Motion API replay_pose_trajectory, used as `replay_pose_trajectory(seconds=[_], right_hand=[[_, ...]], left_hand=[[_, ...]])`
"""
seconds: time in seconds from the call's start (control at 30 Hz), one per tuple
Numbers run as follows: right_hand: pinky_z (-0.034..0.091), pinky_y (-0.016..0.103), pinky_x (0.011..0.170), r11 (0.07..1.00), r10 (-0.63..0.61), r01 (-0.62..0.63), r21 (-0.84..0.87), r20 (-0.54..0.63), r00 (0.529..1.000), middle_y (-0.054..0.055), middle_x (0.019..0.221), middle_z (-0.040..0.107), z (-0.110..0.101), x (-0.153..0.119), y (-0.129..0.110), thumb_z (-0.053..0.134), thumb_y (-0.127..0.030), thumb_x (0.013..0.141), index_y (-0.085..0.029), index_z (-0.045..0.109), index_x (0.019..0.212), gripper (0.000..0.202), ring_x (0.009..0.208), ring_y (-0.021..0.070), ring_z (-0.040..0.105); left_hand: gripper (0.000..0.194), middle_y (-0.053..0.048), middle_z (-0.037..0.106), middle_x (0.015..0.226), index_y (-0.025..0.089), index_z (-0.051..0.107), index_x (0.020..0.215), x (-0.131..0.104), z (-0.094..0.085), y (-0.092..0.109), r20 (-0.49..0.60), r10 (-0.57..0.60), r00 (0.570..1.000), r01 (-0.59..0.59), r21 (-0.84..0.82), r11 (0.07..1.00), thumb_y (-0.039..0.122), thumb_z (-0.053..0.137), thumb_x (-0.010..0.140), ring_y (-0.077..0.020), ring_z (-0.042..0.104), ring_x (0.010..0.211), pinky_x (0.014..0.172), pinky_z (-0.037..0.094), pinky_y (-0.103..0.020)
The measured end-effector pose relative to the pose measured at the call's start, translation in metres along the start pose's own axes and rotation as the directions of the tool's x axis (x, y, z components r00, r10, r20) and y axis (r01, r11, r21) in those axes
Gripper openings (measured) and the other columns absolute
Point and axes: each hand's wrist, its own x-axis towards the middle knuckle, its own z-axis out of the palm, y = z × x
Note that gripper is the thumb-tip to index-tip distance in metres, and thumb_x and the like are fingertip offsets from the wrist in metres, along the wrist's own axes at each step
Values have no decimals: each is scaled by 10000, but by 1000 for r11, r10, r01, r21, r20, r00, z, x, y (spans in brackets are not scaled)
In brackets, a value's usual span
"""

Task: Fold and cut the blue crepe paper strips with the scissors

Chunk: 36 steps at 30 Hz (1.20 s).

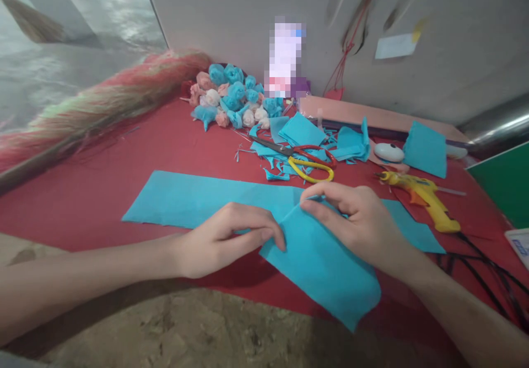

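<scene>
A blue paper sheet (pixel 326 258) is held between my two hands near the table's front edge, its lower corner hanging past that edge. My left hand (pixel 235 238) pinches the sheet's left side between thumb and fingers. At its top corner, my right hand (pixel 355 219) has thumb and index finger closed on the same sheet. Beneath both hands a long blue paper strip (pixel 198 194) lies flat on the red tabletop (pixel 95 191). Scissors (pixel 308 161) with one red and one yellow handle rest just behind, on blue paper scraps (pixel 276 175).
Blue, pink and white paper flowers (pixel 233 95) are heaped at the back. A yellow glue gun (pixel 425 194) lies on the right, with black cables (pixel 487 263) nearby. Folded blue paper (pixel 303 131) and a white oval object (pixel 388 152) sit farther back. A broom (pixel 124 92) borders the left.
</scene>
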Motion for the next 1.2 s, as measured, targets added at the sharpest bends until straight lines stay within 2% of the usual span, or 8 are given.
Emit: replay_pose_trajectory(seconds=[0.17, 0.3, 0.4, 0.53, 0.73, 0.97, 1.07, 1.2], right_hand=[[226, 241, 370, 990, 101, -90, 109, -99, 990, -51, 495, 438, -14, 4, 4, 540, -397, 861, -227, 590, 744, 212, 407, 75, 341], [196, 230, 336, 934, 257, -189, 303, -204, 945, -59, 455, 353, -13, 8, 7, 553, -416, 842, -240, 569, 739, 205, 372, 74, 284], [226, 223, 339, 869, 332, -243, 432, -145, 932, -61, 479, 354, -4, 8, 6, 554, -434, 831, -241, 556, 763, 205, 380, 75, 290], [222, 208, 329, 794, 364, -288, 535, -40, 931, -75, 474, 344, 9, 4, -1, 553, -427, 833, -237, 552, 845, 190, 385, 77, 287], [316, 192, 389, 752, 305, -255, 608, 22, 952, -74, 522, 431, 17, -3, -11, 525, -330, 869, -247, 524, 1018, 170, 443, 84, 383], [419, 177, 554, 876, 185, -134, 464, -67, 980, -25, 952, 605, 17, -1, -6, 546, -281, 864, -288, 617, 999, 152, 720, 81, 531], [393, 191, 541, 906, 156, -132, 403, -25, 988, -25, 895, 621, 13, 1, -2, 490, -346, 900, -278, 661, 901, 183, 686, 86, 511], [341, 218, 517, 926, 101, -156, 343, 173, 980, -22, 739, 611, 10, 3, 1, 409, -370, 938, -235, 683, 826, 325, 581, 79, 437]], left_hand=[[307, -64, 662, 752, 108, 653, 781, 1, -1, 0, -2, -39, 999, 38, -55, 998, 186, 393, 923, -129, 597, 714, 697, 461, -227], [319, -42, 623, 730, 111, 629, 732, 3, 1, -3, -34, -149, 988, 140, -185, 973, 245, 412, 923, -116, 589, 677, 661, 474, -216], [304, -45, 614, 824, 113, 628, 847, 4, 2, -5, -132, -223, 966, 172, -316, 933, 328, 426, 922, -129, 605, 730, 712, 498, -248], [304, -60, 643, 909, 123, 549, 1058, 6, 6, -7, -125, -280, 952, 193, -464, 864, 377, 475, 908, -157, 618, 833, 793, 499, -296], [446, -60, 593, 1166, 180, 521, 1138, 8, 8, -14, -248, -419, 874, 231, -547, 805, 403, 672, 782, -183, 558, 1086, 891, 469, -282], [213, -6, 704, 736, 142, 659, 858, 13, 0, -11, -81, -488, 869, 268, -752, 602, 306, 728, 740, -119, 654, 677, 659, 518, -218], [135, 4, 699, 693, 148, 660, 796, 14, -1, -8, -73, -512, 856, 301, -734, 609, 266, 709, 754, -131, 666, 689, 633, 527, -210], [141, 62, 628, 560, 142, 631, 680, 13, -2, -5, -72, -499, 864, 348, -630, 694, 237, 717, 739, -42, 542, 478, 445, 416, -118]])
